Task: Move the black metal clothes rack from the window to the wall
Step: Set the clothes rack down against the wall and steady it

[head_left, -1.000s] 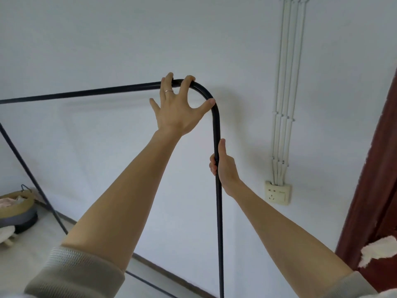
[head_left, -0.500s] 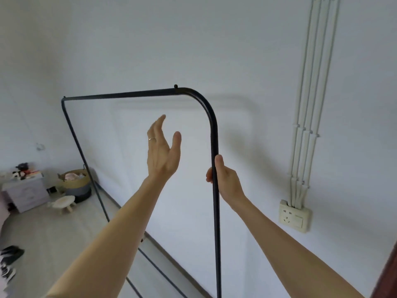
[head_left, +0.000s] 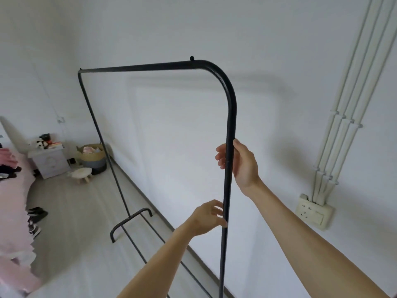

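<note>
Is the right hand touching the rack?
Touching. The head view shows the right hand wrapped round the upright pole of the rack, with the thumb on one side and the fingers showing on the other.

Woven basket (head_left: pixel 92 157), white stool (head_left: pixel 81 174), grey nightstand (head_left: pixel 50 161) at far left; wall socket (head_left: pixel 314 212) below white conduits (head_left: pixel 343 125).

One clothes rack (head_left: pixel 231 108), one left hand (head_left: pixel 206 218), one right hand (head_left: pixel 245 164), four wall pipes (head_left: pixel 341 130), one socket (head_left: pixel 313 212), one basket (head_left: pixel 92 157).
</note>
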`<state>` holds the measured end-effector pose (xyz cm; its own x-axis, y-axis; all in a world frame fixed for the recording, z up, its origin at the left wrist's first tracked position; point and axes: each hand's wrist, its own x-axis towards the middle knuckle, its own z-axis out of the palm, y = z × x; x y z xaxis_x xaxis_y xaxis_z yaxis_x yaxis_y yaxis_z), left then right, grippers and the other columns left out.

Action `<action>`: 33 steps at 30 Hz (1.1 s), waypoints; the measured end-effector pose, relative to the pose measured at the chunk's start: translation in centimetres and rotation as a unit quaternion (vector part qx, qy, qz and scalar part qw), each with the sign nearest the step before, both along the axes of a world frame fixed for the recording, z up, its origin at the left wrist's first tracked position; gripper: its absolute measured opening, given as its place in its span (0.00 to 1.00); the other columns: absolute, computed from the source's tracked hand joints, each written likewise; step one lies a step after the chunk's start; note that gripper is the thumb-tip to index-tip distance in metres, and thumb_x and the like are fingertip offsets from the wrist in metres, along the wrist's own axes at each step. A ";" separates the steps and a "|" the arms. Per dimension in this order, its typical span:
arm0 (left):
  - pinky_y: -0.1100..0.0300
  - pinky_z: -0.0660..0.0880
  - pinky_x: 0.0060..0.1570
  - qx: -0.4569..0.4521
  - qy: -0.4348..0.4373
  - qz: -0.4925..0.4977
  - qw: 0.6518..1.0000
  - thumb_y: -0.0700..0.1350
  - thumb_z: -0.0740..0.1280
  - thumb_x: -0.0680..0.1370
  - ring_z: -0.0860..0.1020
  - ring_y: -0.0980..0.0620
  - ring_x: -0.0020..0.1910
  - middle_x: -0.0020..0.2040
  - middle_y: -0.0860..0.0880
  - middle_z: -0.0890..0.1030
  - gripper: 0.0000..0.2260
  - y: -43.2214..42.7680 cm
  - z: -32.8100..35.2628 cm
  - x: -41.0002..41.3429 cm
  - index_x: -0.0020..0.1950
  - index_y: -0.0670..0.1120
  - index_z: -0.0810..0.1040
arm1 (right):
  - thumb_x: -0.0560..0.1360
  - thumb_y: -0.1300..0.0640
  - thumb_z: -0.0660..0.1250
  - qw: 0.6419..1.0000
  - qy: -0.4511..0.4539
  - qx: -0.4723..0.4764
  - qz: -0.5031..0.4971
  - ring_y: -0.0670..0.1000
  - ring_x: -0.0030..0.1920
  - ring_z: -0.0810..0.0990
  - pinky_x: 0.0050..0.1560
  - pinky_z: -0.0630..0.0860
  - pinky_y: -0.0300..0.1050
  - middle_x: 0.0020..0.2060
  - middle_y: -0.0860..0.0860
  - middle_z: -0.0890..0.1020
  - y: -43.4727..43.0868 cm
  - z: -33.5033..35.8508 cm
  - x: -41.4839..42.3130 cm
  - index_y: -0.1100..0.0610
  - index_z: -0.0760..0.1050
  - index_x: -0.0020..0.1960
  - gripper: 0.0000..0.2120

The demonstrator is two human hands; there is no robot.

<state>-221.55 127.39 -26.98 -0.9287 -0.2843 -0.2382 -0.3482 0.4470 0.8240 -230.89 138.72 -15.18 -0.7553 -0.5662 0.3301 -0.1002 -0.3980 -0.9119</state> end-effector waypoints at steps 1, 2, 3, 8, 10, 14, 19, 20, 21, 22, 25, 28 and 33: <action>0.58 0.75 0.60 -0.004 -0.002 0.004 1.000 0.53 0.73 0.66 0.81 0.57 0.55 0.52 0.56 0.84 0.20 0.6 -0.5 -0.2 0.57 0.55 0.79 | 0.78 0.45 0.59 1.000 -0.005 -0.004 0.015 0.54 0.34 0.78 0.41 0.74 0.47 0.36 0.57 0.84 0.1 0.3 -0.2 0.61 0.83 0.42 0.22; 0.60 0.76 0.57 -0.009 -0.002 0.014 1.000 0.56 0.71 0.68 0.81 0.57 0.52 0.51 0.57 0.84 0.18 1.3 -0.9 -0.3 0.55 0.53 0.80 | 0.77 0.45 0.59 1.000 -0.008 -0.008 0.029 0.54 0.34 0.77 0.40 0.74 0.47 0.36 0.57 0.84 0.1 0.7 -0.4 0.60 0.83 0.41 0.22; 0.62 0.75 0.53 -0.009 0.000 0.029 1.000 0.59 0.68 0.70 0.81 0.57 0.48 0.49 0.56 0.84 0.18 2.2 -1.4 -0.5 0.53 0.50 0.81 | 0.77 0.44 0.58 0.999 -0.009 -0.011 0.046 0.55 0.33 0.77 0.40 0.74 0.47 0.36 0.57 0.83 0.1 1.1 -0.6 0.60 0.83 0.40 0.23; 0.62 0.76 0.45 0.049 0.023 0.145 0.988 0.63 0.60 0.78 0.82 0.53 0.43 0.41 0.53 0.86 0.23 5.8 -2.2 -1.7 0.45 0.44 0.80 | 0.78 0.34 0.53 0.987 -0.006 0.000 0.164 0.54 0.34 0.78 0.38 0.76 0.46 0.33 0.56 0.81 0.3 3.8 -1.5 0.61 0.81 0.38 0.34; 0.65 0.72 0.38 0.069 0.033 0.216 0.973 0.64 0.60 0.78 0.78 0.54 0.36 0.34 0.54 0.80 0.24 6.7 -2.2 -2.1 0.40 0.44 0.77 | 0.77 0.32 0.53 0.977 -0.005 0.019 0.211 0.55 0.31 0.76 0.35 0.74 0.46 0.29 0.55 0.79 0.2 4.7 -1.3 0.60 0.78 0.34 0.35; 0.61 0.64 0.30 0.153 0.088 0.354 0.918 0.60 0.65 0.76 0.65 0.52 0.28 0.27 0.53 0.65 0.22 8.7 -3.3 -3.1 0.34 0.47 0.62 | 0.76 0.28 0.51 0.961 0.018 0.060 0.271 0.53 0.24 0.63 0.29 0.62 0.44 0.21 0.52 0.67 0.3 5.4 -0.7 0.58 0.66 0.29 0.35; 0.59 0.57 0.28 0.148 0.108 0.365 0.913 0.50 0.67 0.72 0.58 0.52 0.25 0.27 0.50 0.60 0.19 9.4 -4.3 -4.8 0.32 0.48 0.58 | 0.75 0.27 0.55 0.988 -0.009 0.073 0.138 0.53 0.28 0.52 0.27 0.52 0.44 0.27 0.51 0.54 1.4 5.2 0.0 0.54 0.51 0.33 0.33; 0.58 0.57 0.29 0.145 0.110 0.350 0.919 0.49 0.67 0.72 0.57 0.51 0.26 0.27 0.49 0.59 0.19 9.7 -4.2 -5.4 0.32 0.48 0.57 | 0.75 0.27 0.56 0.992 -0.010 0.068 0.102 0.55 0.31 0.52 0.28 0.52 0.44 0.28 0.52 0.54 1.9 5.2 -0.4 0.55 0.50 0.35 0.33; 0.59 0.57 0.28 0.140 0.114 0.339 0.923 0.48 0.67 0.74 0.57 0.51 0.25 0.26 0.49 0.59 0.20 9.8 -4.2 -5.8 0.31 0.48 0.57 | 0.75 0.27 0.56 0.995 -0.009 0.067 0.073 0.56 0.33 0.53 0.29 0.52 0.45 0.29 0.53 0.53 2.1 5.4 -0.4 0.56 0.50 0.36 0.34; 0.60 0.56 0.28 0.138 0.117 0.327 0.928 0.46 0.67 0.75 0.56 0.51 0.25 0.25 0.49 0.59 0.21 9.9 -4.2 -6.1 0.29 0.48 0.57 | 0.76 0.27 0.57 0.996 -0.011 0.067 0.050 0.57 0.34 0.53 0.30 0.52 0.46 0.30 0.54 0.53 2.4 5.5 -0.6 0.56 0.50 0.36 0.34; 0.61 0.56 0.26 0.132 0.125 0.295 0.938 0.45 0.67 0.74 0.56 0.51 0.24 0.24 0.49 0.59 0.22 10.4 -4.1 -6.8 0.27 0.48 0.56 | 0.76 0.26 0.56 0.998 -0.012 0.069 0.001 0.56 0.35 0.54 0.31 0.53 0.46 0.29 0.52 0.54 3.2 5.7 -1.0 0.56 0.50 0.36 0.35; 0.59 0.57 0.29 0.126 0.122 0.279 0.944 0.47 0.66 0.68 0.57 0.51 0.23 0.24 0.48 0.59 0.19 10.7 -4.3 -7.2 0.26 0.48 0.56 | 0.76 0.26 0.56 0.997 -0.011 0.066 -0.024 0.52 0.30 0.54 0.27 0.54 0.43 0.25 0.48 0.56 3.7 5.5 -1.2 0.56 0.50 0.37 0.34; 0.57 0.57 0.31 0.133 0.116 0.255 0.951 0.47 0.66 0.67 0.57 0.51 0.24 0.23 0.48 0.59 0.19 10.3 -4.5 -7.3 0.25 0.49 0.56 | 0.75 0.25 0.56 0.996 -0.013 0.072 -0.053 0.49 0.26 0.55 0.26 0.56 0.41 0.24 0.46 0.56 3.9 5.6 -1.1 0.55 0.50 0.37 0.34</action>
